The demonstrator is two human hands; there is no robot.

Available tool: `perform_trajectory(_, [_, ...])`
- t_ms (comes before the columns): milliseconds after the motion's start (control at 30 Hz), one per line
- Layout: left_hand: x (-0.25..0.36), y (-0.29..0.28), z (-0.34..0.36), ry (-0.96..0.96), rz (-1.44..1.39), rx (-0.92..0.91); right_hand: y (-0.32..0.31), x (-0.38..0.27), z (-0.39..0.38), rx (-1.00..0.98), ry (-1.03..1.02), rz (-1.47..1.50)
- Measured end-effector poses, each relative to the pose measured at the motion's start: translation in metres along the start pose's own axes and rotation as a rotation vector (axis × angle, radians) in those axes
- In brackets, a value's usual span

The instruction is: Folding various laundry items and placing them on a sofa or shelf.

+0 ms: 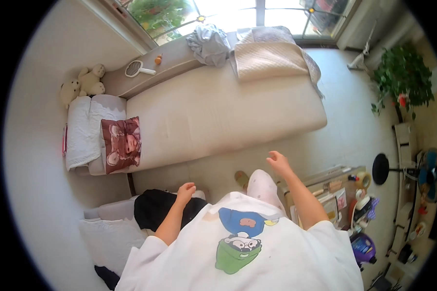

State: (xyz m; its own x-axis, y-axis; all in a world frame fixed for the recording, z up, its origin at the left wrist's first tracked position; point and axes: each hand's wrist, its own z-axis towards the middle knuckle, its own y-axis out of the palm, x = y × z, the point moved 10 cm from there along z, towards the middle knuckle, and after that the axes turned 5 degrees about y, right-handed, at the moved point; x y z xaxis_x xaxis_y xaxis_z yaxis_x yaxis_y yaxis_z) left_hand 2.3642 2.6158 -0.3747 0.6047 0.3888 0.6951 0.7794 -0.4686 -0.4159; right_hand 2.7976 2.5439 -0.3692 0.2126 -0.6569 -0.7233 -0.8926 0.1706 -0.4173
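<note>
My left hand (186, 192) hangs in the air beside a black cloth (158, 208) that lies over a light seat. Its fingers are curled together with nothing in them. Farther forward, my right hand (279, 162) is raised above the floor near a long beige sofa (218, 111). Its fingers are loosely bent, a little apart, and hold nothing. Neither hand touches anything. Below my right hand, one knee in pale trousers (264, 186) is lifted, and a greenish slipper (241, 179) shows beside it.
On the sofa lie a quilted cover (267, 58), a crumpled grey cloth (209, 44) and a printed cushion (121, 144). A white-handled mirror-shaped object (137, 69) and plush toys (92, 80) sit behind. At right stand a cluttered table (303, 182), a purple bottle (363, 248) and a plant (402, 75).
</note>
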Motion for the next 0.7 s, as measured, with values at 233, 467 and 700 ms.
perform_trajectory(233, [-0.035,0.03,0.003,-0.142,-0.262,0.0,0.032,-0.051,0.14,-0.362,0.095,-0.156])
perform_trajectory(467, [-0.135,0.091,-0.065,-0.42,-0.334,-0.084,0.005,-0.127,0.363,-0.148,-0.091,-0.495])
perform_trajectory(700, [0.019,0.086,-0.084,-0.725,-0.435,0.167,0.044,-0.263,0.522,0.046,-0.189,-0.229])
